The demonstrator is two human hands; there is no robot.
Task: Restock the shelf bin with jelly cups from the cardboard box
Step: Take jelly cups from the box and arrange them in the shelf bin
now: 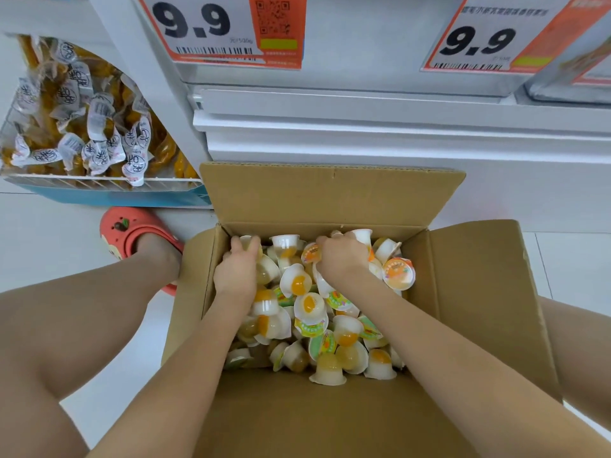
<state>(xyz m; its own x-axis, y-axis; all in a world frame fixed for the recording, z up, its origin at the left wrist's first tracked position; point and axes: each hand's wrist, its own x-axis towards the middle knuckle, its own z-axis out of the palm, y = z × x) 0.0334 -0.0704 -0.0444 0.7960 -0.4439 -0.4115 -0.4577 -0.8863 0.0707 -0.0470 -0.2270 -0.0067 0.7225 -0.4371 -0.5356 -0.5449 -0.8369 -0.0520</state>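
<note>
A bin (82, 127) of wrapped snacks sits at far left, beside a red clog (132, 233) on the floor. The box (479, 292) stands open below the shelf (363, 127), flaps folded out, likely so both hands can scoop at once. The left hand (236, 271) reaches into the cups (314, 312) at the box's left wall, fingers curled down round some. The right hand (342, 256) is further right, its fingers bent over cups at the far side; their tips are hidden.

Bright, even light is filling the picture. Shadows are staying soft. The wide lens is bending the edges, and the price tags (228, 28) are looking blurry.
</note>
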